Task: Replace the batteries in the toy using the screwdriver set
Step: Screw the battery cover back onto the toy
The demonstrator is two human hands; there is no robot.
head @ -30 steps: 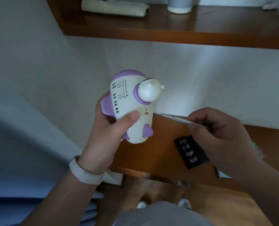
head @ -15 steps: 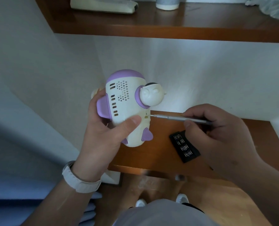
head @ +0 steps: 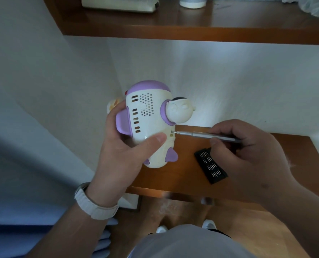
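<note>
A white and purple toy point(head: 149, 121) with speaker holes and side slots is held in the air above the wooden table. My left hand point(head: 125, 155) grips it from the left, thumb pressed on its lower body. My right hand point(head: 248, 155) pinches a thin silver screwdriver point(head: 205, 135), held level. Its tip touches a small hole on the toy's right side, just below the round white head. The black bit holder point(head: 211, 167) of the screwdriver set lies on the table, partly hidden under my right hand.
A low wooden table point(head: 173, 175) stands against the white wall. A wooden shelf point(head: 192, 23) above carries a white remote-like device point(head: 117, 4) and a cup point(head: 192, 1). My legs and shoes show below on the wooden floor.
The screwdriver tip has moved left from beside the toy into the small hole on its side. The toy has tilted slightly and my right hand has shifted closer.
</note>
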